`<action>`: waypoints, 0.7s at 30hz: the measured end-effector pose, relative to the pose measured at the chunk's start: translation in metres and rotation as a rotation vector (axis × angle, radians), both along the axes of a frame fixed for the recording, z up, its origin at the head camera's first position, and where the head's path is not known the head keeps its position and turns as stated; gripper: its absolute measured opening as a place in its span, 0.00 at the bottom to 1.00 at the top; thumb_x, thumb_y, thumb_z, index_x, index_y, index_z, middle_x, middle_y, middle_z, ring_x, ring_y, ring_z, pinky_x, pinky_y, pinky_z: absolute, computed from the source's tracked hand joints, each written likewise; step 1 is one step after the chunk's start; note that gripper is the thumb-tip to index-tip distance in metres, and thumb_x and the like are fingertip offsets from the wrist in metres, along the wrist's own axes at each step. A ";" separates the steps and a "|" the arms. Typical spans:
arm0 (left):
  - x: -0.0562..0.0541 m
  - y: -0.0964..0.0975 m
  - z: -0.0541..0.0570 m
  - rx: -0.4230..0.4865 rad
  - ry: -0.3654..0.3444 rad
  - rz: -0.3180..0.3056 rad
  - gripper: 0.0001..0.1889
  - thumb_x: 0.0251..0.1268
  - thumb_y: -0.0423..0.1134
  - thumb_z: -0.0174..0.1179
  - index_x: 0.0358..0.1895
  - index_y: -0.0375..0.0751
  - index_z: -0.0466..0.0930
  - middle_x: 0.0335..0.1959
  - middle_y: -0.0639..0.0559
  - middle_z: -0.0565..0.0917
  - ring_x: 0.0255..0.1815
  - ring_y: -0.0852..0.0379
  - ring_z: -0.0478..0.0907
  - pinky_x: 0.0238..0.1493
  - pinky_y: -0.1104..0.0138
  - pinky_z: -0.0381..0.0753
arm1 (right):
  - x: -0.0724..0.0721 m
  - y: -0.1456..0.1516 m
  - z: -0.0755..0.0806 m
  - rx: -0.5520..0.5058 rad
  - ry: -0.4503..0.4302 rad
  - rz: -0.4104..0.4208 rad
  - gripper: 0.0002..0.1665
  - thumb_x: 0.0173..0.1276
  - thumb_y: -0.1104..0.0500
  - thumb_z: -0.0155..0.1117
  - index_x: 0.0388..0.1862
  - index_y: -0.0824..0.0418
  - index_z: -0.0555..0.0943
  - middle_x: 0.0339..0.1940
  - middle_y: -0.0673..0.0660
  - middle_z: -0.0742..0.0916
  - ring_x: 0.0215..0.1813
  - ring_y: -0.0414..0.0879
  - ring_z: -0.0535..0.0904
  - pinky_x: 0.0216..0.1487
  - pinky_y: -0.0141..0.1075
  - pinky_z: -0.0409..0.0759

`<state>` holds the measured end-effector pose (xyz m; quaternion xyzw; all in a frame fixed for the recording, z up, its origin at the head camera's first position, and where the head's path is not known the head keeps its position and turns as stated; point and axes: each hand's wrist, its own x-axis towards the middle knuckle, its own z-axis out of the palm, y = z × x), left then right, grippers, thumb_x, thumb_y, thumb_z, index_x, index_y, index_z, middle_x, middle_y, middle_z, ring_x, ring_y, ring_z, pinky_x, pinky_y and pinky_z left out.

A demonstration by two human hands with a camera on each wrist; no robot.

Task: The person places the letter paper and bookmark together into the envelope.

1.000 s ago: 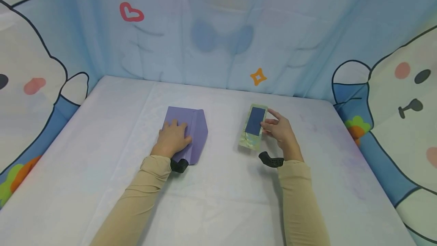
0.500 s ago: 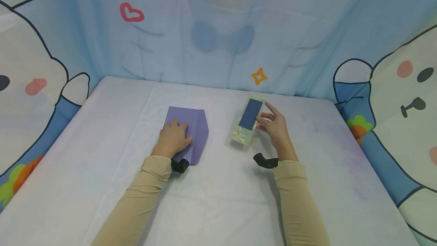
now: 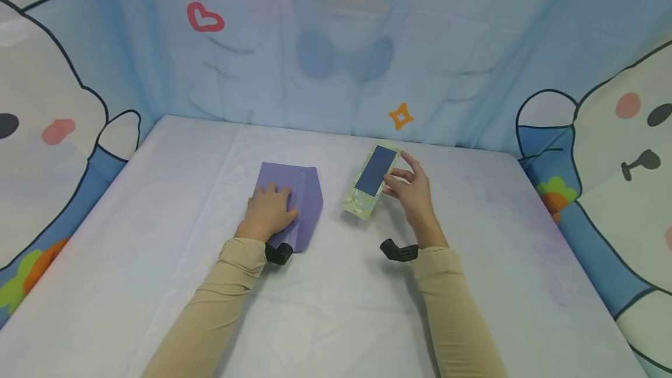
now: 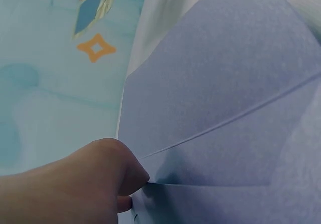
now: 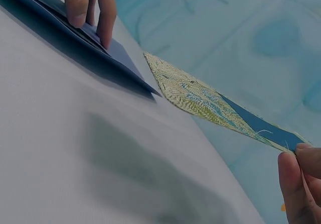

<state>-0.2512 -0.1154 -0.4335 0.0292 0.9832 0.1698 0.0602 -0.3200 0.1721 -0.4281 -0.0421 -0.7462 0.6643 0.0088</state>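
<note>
A purple envelope (image 3: 311,209) lies on the white cloth left of centre, its pointed flap unfolded to the right. My left hand (image 3: 268,212) rests on it with spread fingers; in the left wrist view the thumb (image 4: 113,163) is at the crease near the envelope's opening. To the right, my right hand (image 3: 412,196) pinches a thin yellow-green patterned strip (image 3: 359,203) with a dark blue panel by its right edge. The strip tilts above the table, and its shadow falls below. Loose threads show along its border in the right wrist view, where its far end (image 5: 165,78) overlaps the envelope's tip.
White cloth covers the table (image 3: 325,331). Behind it hangs a light blue curtain (image 3: 252,86) printed with cartoon animals, a heart and a star. A black wrist camera mount (image 3: 399,251) sits at the right cuff, and another (image 3: 279,254) at the left.
My right hand has carried the strip leftward and slightly away from me, closer to the envelope, and the strip slants more. The left hand and envelope have stayed in place.
</note>
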 end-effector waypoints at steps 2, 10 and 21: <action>0.000 0.000 0.000 0.001 -0.001 0.000 0.30 0.62 0.48 0.49 0.68 0.42 0.66 0.68 0.33 0.64 0.68 0.29 0.58 0.59 0.37 0.65 | 0.000 -0.003 0.000 -0.010 0.004 0.004 0.45 0.64 0.68 0.61 0.74 0.42 0.57 0.43 0.51 0.78 0.39 0.37 0.82 0.39 0.31 0.83; -0.001 0.000 -0.002 0.003 0.010 0.004 0.30 0.61 0.48 0.50 0.67 0.42 0.67 0.67 0.34 0.65 0.68 0.30 0.58 0.59 0.37 0.65 | 0.004 -0.013 -0.001 -0.009 0.030 0.037 0.47 0.64 0.68 0.61 0.75 0.43 0.54 0.43 0.51 0.77 0.39 0.37 0.82 0.39 0.32 0.83; -0.002 -0.001 -0.003 -0.003 0.003 0.004 0.30 0.63 0.48 0.49 0.68 0.42 0.66 0.68 0.33 0.63 0.69 0.29 0.57 0.60 0.37 0.65 | 0.012 -0.030 0.001 -0.028 0.023 0.110 0.51 0.63 0.70 0.61 0.77 0.40 0.49 0.44 0.52 0.75 0.39 0.38 0.81 0.40 0.33 0.84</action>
